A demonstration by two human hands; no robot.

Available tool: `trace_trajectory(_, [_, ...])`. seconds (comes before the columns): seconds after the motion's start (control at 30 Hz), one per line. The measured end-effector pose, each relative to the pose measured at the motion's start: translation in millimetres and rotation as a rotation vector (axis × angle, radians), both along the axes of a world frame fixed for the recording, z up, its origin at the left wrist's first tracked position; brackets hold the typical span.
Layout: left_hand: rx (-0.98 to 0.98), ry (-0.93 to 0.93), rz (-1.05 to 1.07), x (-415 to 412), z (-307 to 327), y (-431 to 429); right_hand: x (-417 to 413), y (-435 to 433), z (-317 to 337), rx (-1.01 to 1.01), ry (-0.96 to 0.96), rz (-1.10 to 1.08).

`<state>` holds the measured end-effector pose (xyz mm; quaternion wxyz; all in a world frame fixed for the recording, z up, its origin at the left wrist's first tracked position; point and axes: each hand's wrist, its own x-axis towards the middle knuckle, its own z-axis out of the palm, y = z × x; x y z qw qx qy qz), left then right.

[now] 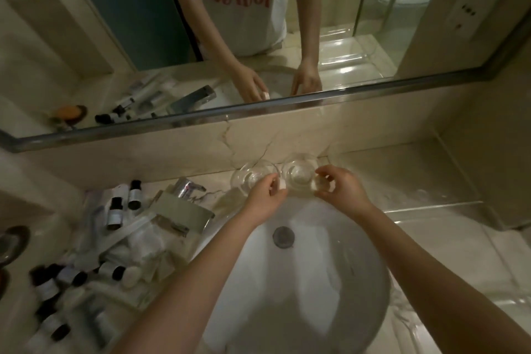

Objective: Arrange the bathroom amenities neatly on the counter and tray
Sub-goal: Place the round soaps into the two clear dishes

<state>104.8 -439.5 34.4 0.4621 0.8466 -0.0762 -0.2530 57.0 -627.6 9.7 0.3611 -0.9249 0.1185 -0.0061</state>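
A person's left hand (pixel 265 195) and right hand (pixel 342 188) pinch the rims of two clear glasses (pixel 298 177), side by side on the counter (pixel 402 175) behind the sink (pixel 287 282). The left fingers (pixel 274 181) also seem to hold something small and white. Glass could clink or tip into the sink.

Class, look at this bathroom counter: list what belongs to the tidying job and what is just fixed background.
Part of the job:
two clear glasses, held by the left hand and right hand
small dark-capped bottles
white packets

Just background:
sink
tap
mirror
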Motion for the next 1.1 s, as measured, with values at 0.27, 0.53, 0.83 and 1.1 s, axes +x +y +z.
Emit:
trace_trajectory(0.27, [0.233,-0.249,-0.035,44,-28,-19,68,-21,-26,-0.297,0.072,0.189])
trace_trajectory(0.53, [0.254,-0.319,-0.006,54,-38,-16,76,-28,-30,-0.434,0.147,0.345])
trace_trajectory(0.83, [0.233,-0.338,-0.020,51,-35,-11,95,-20,-8,-0.738,0.216,0.650])
trace_trajectory(1.1, [0.233,-0.348,-0.035,48,-35,-4,88,-17,-3,-0.907,0.249,0.495])
